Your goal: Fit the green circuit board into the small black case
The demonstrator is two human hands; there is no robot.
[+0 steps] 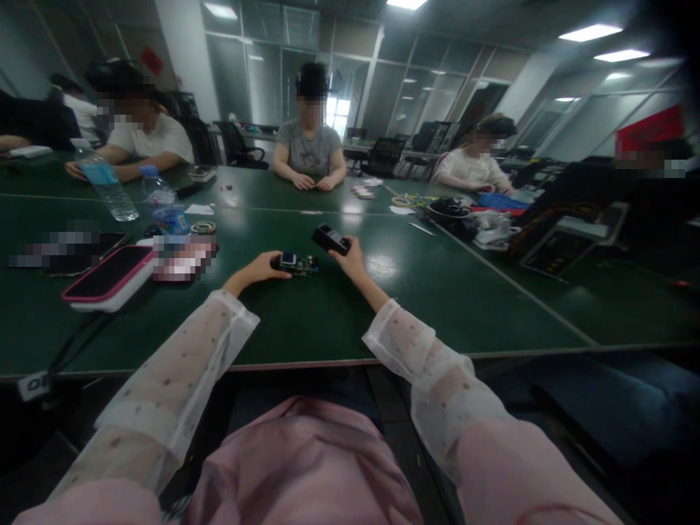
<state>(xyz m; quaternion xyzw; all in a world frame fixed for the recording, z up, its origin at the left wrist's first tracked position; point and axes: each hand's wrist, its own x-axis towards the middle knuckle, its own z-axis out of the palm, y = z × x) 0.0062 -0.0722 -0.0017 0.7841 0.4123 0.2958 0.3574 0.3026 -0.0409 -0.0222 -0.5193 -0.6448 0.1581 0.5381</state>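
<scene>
My left hand (263, 268) is closed on the left end of a small green circuit board (305, 267). A dark square part with a pale edge sits on the board near my fingers. Slightly higher and to the right, my right hand (353, 257) grips a black box-shaped casing (328, 237) by its right end. Pale markings show on the casing's side. It is tilted, with its far end pointing up and left. A small gap separates the board from the casing, and both are over the green table (306, 321).
To the left lie a pink-rimmed phone-like device (112, 277) on a white base, a pink item (183, 259) and two water bottles (109, 186). A pen (422, 229), tape rolls and bagged items lie to the right. Several people sit around the table.
</scene>
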